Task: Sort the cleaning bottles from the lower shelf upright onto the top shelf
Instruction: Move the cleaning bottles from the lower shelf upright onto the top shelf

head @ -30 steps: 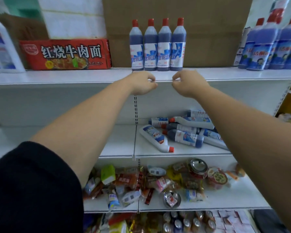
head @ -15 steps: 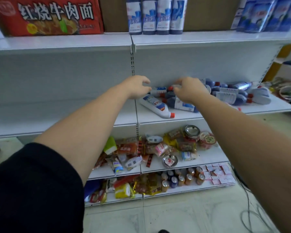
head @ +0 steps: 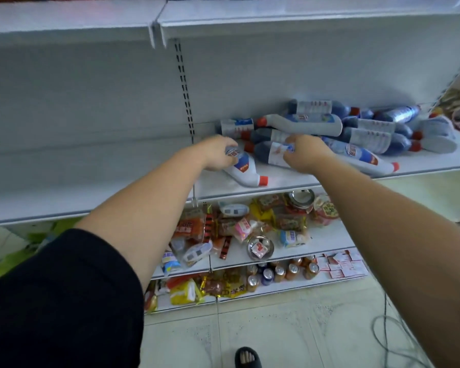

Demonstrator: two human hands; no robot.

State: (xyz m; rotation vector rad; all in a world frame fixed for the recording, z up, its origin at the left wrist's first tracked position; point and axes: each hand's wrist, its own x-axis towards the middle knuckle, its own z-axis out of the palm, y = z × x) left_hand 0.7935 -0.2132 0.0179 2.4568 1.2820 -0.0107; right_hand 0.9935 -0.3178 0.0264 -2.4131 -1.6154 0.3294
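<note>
Free shelf (head: pixel 91 179) left of bottle heap (head: pixel 367 131)

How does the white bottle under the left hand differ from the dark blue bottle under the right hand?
The white bottle has a pale body with a blue-orange label; the dark blue bottle carries a white label. The white bottle's cap points right, the dark blue bottle's left. Both lie on their sides on the lower shelf, red-capped.

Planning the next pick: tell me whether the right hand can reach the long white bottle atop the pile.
Probably yes. The long white bottle lies uncovered atop the pile, just behind the right hand; nothing blocks it. But that hand grips a dark blue bottle and must release it first.
</note>
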